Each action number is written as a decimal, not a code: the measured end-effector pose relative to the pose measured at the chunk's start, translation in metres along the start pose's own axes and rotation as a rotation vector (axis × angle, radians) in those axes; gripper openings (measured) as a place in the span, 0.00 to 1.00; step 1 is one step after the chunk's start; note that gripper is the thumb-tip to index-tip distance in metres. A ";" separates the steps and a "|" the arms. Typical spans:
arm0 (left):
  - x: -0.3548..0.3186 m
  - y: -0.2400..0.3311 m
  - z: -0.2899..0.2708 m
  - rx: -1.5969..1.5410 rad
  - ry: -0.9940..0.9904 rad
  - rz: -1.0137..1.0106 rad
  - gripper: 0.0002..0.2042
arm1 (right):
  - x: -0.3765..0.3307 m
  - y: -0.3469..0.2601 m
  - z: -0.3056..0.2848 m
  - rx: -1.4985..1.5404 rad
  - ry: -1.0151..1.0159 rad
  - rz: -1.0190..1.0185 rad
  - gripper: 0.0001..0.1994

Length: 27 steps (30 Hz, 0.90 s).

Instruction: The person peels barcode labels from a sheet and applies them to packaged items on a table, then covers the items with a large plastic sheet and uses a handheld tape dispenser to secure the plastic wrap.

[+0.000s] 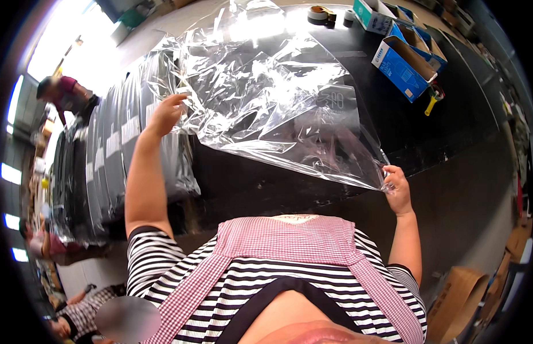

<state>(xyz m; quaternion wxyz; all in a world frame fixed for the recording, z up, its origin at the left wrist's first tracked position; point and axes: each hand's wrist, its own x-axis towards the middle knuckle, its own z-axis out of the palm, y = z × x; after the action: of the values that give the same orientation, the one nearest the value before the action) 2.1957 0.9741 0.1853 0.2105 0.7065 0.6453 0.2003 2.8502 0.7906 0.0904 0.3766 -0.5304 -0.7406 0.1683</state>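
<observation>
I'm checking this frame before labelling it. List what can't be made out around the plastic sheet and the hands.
- Head view: right hand fingertips, hidden in the plastic sheet corner they pinch.
- Dark item under the sheet: glare and wrinkles blur its shape.
- Table near edge: hidden by the person's chest.
- Tape rolls at the top: too small for detail.
- Left hand grip on the sheet's edge: fingers partly hidden.

The left hand (165, 113) is raised high above the counter (450, 114), arm almost straight, fingers pinched together. The right hand (397, 189) is lower, at the counter's near edge, fingers closed in a pinch.
</observation>
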 end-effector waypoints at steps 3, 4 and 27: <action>0.023 0.048 0.069 0.170 -0.118 0.116 0.18 | -0.013 0.021 -0.007 0.038 -0.084 0.017 0.08; 0.034 0.053 0.094 0.163 -0.141 0.038 0.20 | -0.017 0.029 -0.010 0.034 -0.104 0.030 0.07; -0.165 0.058 0.039 -0.441 0.025 0.089 0.09 | -0.001 0.180 -0.061 0.251 0.079 0.173 0.05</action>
<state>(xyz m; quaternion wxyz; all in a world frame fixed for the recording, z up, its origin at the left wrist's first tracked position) 2.2511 0.8038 0.1829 0.3427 0.6686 0.5568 0.3544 3.0141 0.8489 0.0133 0.4531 -0.5471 -0.6499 0.2701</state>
